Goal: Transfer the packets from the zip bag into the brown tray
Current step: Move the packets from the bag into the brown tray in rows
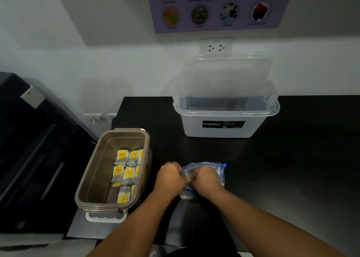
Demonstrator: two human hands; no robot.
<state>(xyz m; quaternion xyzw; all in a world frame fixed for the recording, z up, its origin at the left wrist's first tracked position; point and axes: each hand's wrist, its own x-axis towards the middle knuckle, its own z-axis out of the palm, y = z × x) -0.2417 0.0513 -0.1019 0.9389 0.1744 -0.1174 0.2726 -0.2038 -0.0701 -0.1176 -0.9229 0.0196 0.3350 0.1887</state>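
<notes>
Left of the hands, a long brown plastic tray (91, 171) points away, holding flat yellow packets (124, 172). The left hand (170, 176) pinches the rim of the soft clear bag (221, 172). The right hand (205, 178) curls in its mouth; its hold is hidden.

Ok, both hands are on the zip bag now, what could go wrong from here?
1. The left hand and right hand both grip the zip bag near its mouth; a sharp pull could tear it or scatter its contents across the dark counter.
2. The brown tray appears to sit at the counter's left edge, so a knock while loading might shift it off.
</notes>
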